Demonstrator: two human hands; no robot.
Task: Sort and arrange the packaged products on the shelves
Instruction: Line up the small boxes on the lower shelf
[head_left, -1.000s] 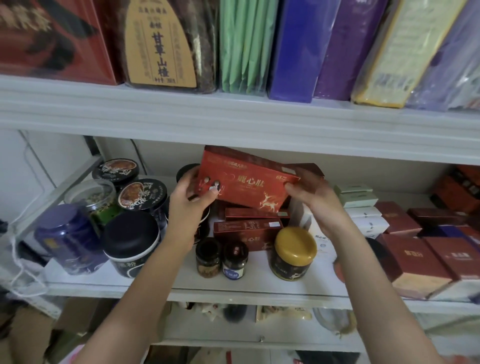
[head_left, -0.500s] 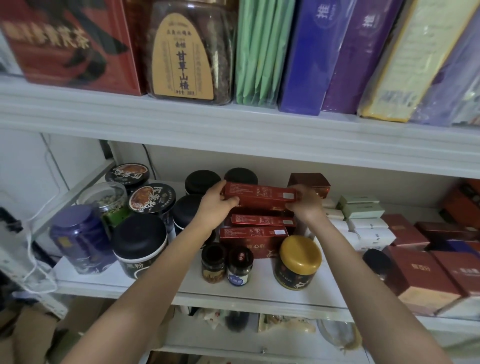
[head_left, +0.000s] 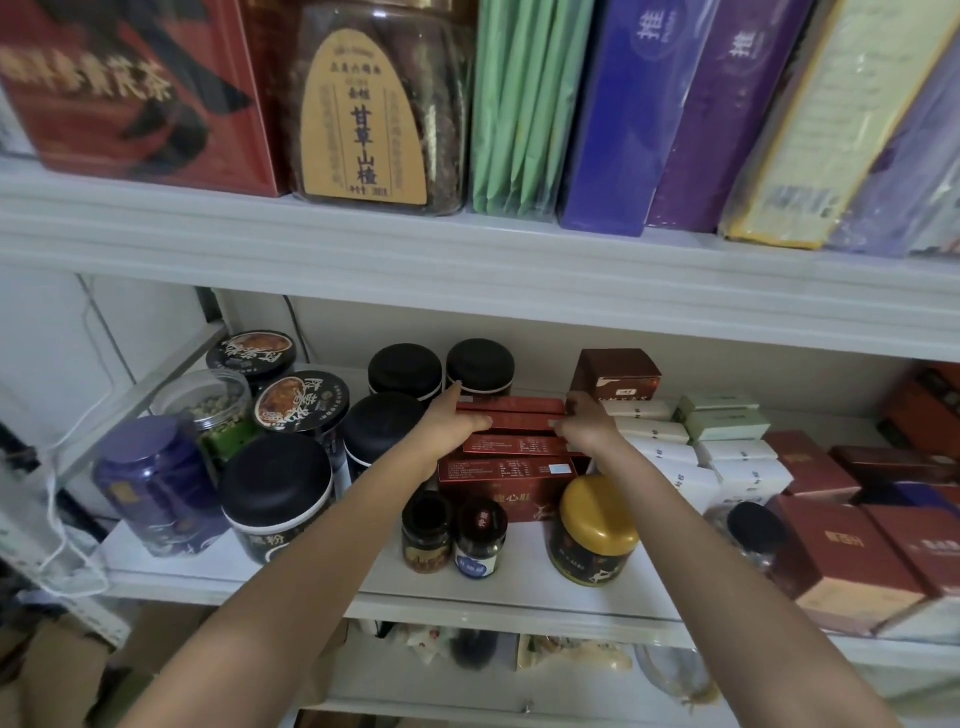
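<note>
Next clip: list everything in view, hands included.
red box: one, red, upper shelf, far left
labelled jar: one, brown, beside it
green packets: several, upper shelf
tall boxes: three, blue, purple, cream, upper right
black-lidded jars: four, middle shelf left
printed-lid jars: two, black, back left
clear jar: one, green contents, left
purple jar: one, front left
flat red boxes: at least three, stacked, centre
small jars: two, dark, front centre
gold-lidded jar: one, front centre
white boxes: several, right of stack
maroon boxes: several, far right
left hand: grips top box's left end
right hand: grips its right end
</note>
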